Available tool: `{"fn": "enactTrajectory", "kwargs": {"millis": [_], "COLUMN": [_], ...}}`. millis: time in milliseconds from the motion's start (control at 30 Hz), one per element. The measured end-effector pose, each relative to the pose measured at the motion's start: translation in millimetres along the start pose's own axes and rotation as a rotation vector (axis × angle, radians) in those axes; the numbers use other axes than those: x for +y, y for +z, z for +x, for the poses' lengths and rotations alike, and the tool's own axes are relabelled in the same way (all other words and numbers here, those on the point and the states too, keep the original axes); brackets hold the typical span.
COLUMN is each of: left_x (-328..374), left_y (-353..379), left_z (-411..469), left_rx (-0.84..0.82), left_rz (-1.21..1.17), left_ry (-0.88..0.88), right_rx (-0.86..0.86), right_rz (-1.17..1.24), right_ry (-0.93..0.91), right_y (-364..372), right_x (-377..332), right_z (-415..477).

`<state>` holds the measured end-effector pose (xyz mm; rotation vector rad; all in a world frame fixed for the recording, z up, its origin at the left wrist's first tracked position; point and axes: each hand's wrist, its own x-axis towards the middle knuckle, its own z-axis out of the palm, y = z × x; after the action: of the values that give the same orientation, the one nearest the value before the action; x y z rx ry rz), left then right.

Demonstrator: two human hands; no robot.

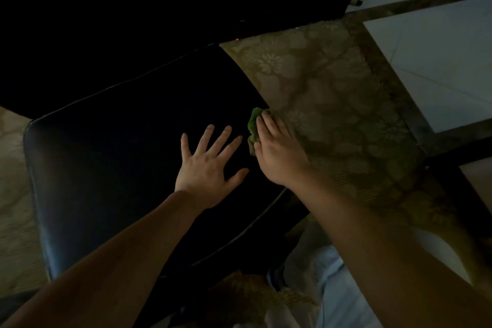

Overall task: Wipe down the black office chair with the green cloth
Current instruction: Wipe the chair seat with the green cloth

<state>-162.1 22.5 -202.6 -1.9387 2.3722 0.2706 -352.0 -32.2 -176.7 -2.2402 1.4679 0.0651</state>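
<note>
Your left hand point(205, 168) lies flat on the seat of the black office chair point(119, 141), palm down near the middle of the cushion, its fingers point(226, 133) straight and spread wide, holding nothing. Your right hand point(279, 157) is just beside it, at the seat's right edge, pressing down on the green cloth point(253, 125). The cloth is bunched under that hand, and only a crumpled strip shows on the left side of the fingers point(266, 125), which lie close together and nearly straight across it. In this dim light the thumb seems to touch the cloth's lower end, but you cannot tell whether it tucks underneath. The cloth sits right where the black cushion meets the patterned carpet point(332, 88), touching the seat, with the right hand partly out over the carpet. The two hands are near each other but apart. The seat's piped edge catches a faint line of light along its front and back. Pale floor tiles point(439, 61) lie beyond the carpet at the upper right, and light trousers point(319, 287) show below your right forearm.
</note>
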Motion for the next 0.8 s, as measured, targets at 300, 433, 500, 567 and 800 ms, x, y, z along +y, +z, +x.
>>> {"fn": "enactTrajectory", "kwargs": {"millis": [300,433,500,567,800], "left_x": [0.5,1.1,3.0,5.1,6.6], "left_y": [-1.4,0.5,0.8,-0.2,0.3], "left_z": [-1.6,0.6,2.7,4.4,6.9], "left_rx": [0.0,0.01,0.018,0.018,0.032], "left_rz": [-0.011,-0.012,-0.012,-0.014,-0.031], "left_ry": [0.008,-0.001,-0.02,-0.038,-0.056], "right_rx": [0.011,-0.006,-0.005,-0.015,0.002], "right_rz": [-0.028,-0.015,-0.005,0.019,0.021], "right_ry": [0.082,0.039,0.022,0.012,0.076], "right_y": [10.3,1.1,-2.7,-4.6,3.1], "right_x": [3.7,5.7,8.7,11.2,16.7], "right_z": [-28.0,-5.8,-1.1,-0.9,-24.4]}}
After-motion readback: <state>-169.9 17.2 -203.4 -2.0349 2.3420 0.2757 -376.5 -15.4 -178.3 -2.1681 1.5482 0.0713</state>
